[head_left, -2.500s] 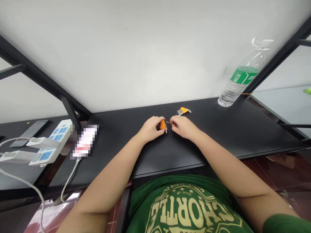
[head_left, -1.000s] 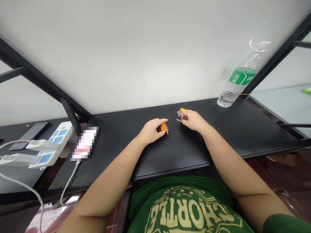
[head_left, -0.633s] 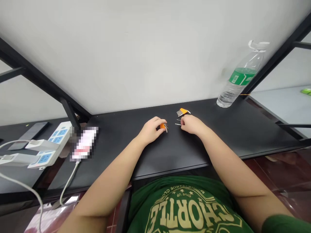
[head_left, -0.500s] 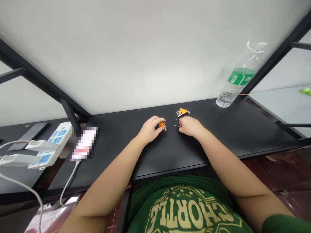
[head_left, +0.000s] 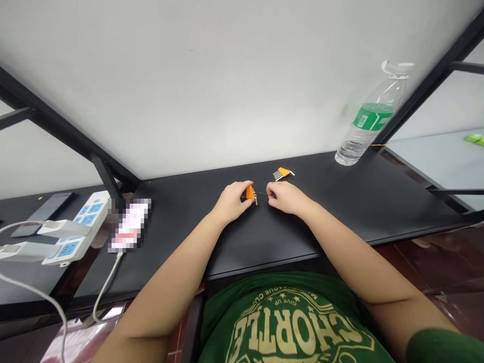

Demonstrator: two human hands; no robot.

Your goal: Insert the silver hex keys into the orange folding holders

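Note:
My left hand [head_left: 231, 201] is closed round an orange holder [head_left: 250, 192] with several small metal hex keys sticking out of it, resting on the black desk [head_left: 340, 201]. My right hand [head_left: 286, 197] sits just right of it, fingers pinched on a thin metal hex key [head_left: 262, 193] whose tip points at the holder. A second orange holder [head_left: 282, 173] with a fan of hex keys lies on the desk just beyond my right hand.
A clear water bottle [head_left: 368, 119] with a green label stands at the back right by a black frame post. At the left are a phone [head_left: 128, 225] on a white cable, white power strips [head_left: 71, 232] and a dark remote [head_left: 41, 206]. A white wall backs the desk.
My right hand went out toward the far holder, then came back left with a thin key pinched, up against the holder in my left hand. The left hand stayed put.

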